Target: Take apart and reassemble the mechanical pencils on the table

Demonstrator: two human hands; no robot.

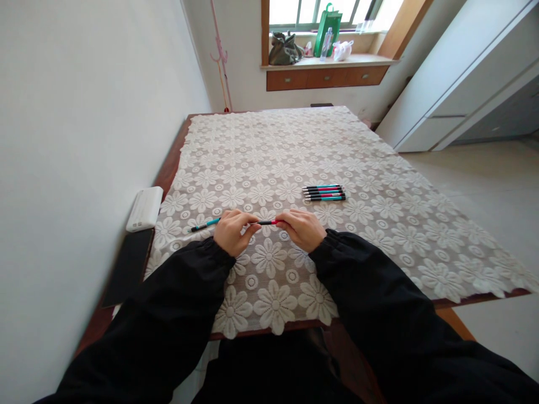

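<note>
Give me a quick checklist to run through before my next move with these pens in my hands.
1. Left hand grips the teal pen: ok.
2. Right hand grips the red-tipped pen: ok.
3. The two pens meet or line up end to end: cannot tell, fingers cover the middle.
4. Row of pens lies clear of both hands: ok.
5. White box at the table edge is out of the way: ok.
</note>
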